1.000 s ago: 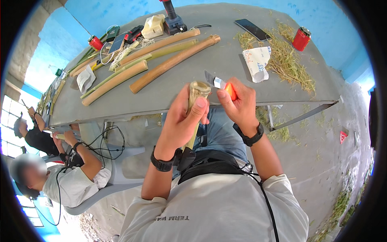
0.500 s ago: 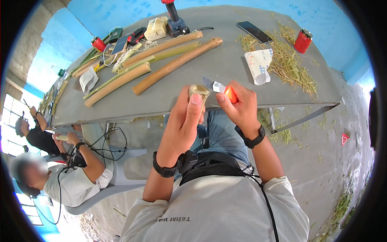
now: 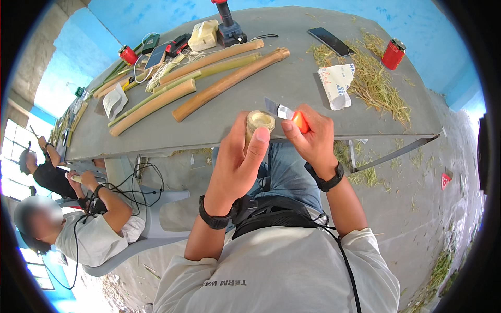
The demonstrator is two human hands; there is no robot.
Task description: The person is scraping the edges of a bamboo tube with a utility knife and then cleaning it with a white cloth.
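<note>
My left hand (image 3: 238, 156) is closed round a short bamboo piece (image 3: 260, 121), thumb pressed against its side near the top. Its round, pale, slightly hollow end faces up; the lower part is hidden by my fingers. To the right of it, my right hand (image 3: 312, 136) grips a utility knife (image 3: 285, 112) with an orange handle. The knife's blade points up and left, just beyond the bamboo's rim and apart from it. Both hands are over the near edge of the grey table (image 3: 209, 130).
Bamboo lengths (image 3: 229, 86) lie at left on the table, near a cordless drill (image 3: 229, 28). A phone (image 3: 330, 40), torn paper (image 3: 336, 86), straw-like shavings (image 3: 383, 91) and a red can (image 3: 393, 53) are at right. Two people (image 3: 94, 224) work at left; one sits in a grey chair.
My left hand has turned the bamboo piece more upright, so its round end now shows more fully. My left thumb has shifted slightly right. The knife has barely moved.
</note>
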